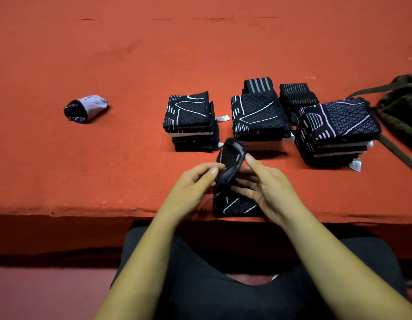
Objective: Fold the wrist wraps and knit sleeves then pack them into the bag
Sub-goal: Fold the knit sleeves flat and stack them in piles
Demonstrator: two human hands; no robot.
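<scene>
A black knit sleeve [230, 179] with white lines stands half-raised at the near edge of the red table [131, 65]. My left hand [195, 181] pinches its left side near the top. My right hand [262, 183] holds its right side, thumb at the upper rim. Three stacks of folded sleeves lie beyond: left stack [191, 121], middle stack [258, 116], right stack [336, 128]. Two striped wrist wraps [258, 85] [297, 94] sit behind the stacks. The dark green bag [401, 112] lies at the far right.
A loose sleeve [86, 108], turned inside out and showing a pale lining, lies alone to the left. The bag's strap [396, 151] runs along the table near the right stack. My dark-clothed lap is below the table's front edge.
</scene>
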